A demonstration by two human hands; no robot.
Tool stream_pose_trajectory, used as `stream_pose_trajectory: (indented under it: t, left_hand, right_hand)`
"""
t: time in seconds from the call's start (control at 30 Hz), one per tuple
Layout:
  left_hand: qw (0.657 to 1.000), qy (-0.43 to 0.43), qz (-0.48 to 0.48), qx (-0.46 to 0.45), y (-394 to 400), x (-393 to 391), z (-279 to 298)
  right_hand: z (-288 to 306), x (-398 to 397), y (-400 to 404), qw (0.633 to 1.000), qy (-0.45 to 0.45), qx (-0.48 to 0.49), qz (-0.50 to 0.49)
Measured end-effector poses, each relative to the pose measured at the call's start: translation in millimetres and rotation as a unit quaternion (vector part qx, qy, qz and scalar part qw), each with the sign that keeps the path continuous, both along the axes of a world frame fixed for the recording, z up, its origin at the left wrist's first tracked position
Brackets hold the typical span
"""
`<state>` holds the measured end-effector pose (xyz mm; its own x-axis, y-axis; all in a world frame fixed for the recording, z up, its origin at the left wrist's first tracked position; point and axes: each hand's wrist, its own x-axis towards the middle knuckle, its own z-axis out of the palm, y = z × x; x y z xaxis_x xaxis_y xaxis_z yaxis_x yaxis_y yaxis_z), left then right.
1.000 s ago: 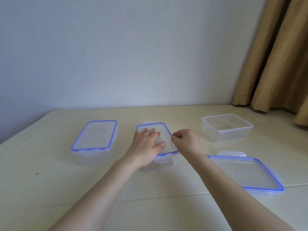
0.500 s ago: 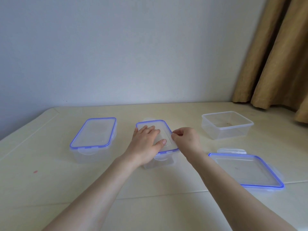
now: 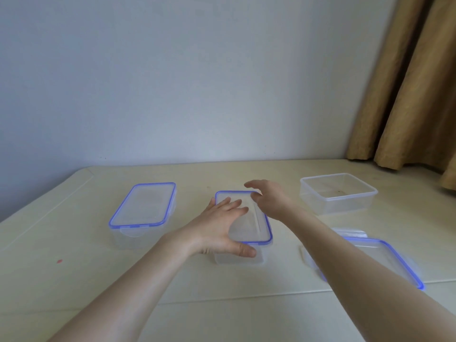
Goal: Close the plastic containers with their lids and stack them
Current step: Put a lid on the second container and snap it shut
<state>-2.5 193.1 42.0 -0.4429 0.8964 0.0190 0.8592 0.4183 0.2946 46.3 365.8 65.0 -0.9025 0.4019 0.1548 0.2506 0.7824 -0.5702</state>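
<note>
On the near right of the tabletop point(image 3: 222, 314), loose blue-rimmed square lid point(image 3: 385, 257) lying flat, partly hidden by the right forearm. At centre, middle container point(image 3: 243, 257) with its blue-rimmed lid point(image 3: 249, 225) on top. Left hand point(image 3: 219, 225) spread over the lid, fingers point(image 3: 234, 206) straight and splayed, thumb down against the near front wall of the box; touching or pressing rather than clenching. Right hand point(image 3: 271, 201) raised at the lid's far right corner, fingers loosely open, nothing held; contact with the rim not clear. To the left, well apart, lidded container point(image 3: 143, 213), near latch apparently down. Far right, open square container point(image 3: 338, 193), no lid, empty apart from a small dark speck. Behind, pale wall, tan curtain point(image 3: 414, 82).

Judged step: seating and latching the middle lid. To do well: keep left palm flat to hold the lid level, press each side flap down till it snaps, check all edges before lifting. Risk: one corner unseated, lid popping when stacked. Square lid for the far box probably next.
</note>
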Motion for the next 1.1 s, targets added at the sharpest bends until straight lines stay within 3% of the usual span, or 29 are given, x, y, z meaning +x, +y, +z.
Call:
stream_pose_trajectory:
  t: [0.17,0.37,0.63,0.97,1.1]
  left_hand:
    - [1.0,0.008,-0.014,0.007,-5,0,10]
    - [1.0,-0.02,0.012,-0.003,-16,-2,18]
    - [0.995,0.088,0.045,0.0,-13,1,15]
    - [0.983,0.139,0.109,0.047,-1,-5,-3]
    - [0.972,0.203,0.112,0.043,-1,-8,-16]
  right_hand:
    - [-4,-10,2,0.996,-0.077,0.043,0.016]
    - [-10,-6,7,0.992,-0.078,0.093,-0.034]
    - [-12,15,5,0.984,-0.049,0.119,-0.126]
    - [-11,29,-4,0.982,-0.029,0.118,-0.141]
    - [-13,29,-4,0.984,-0.017,0.107,-0.14]
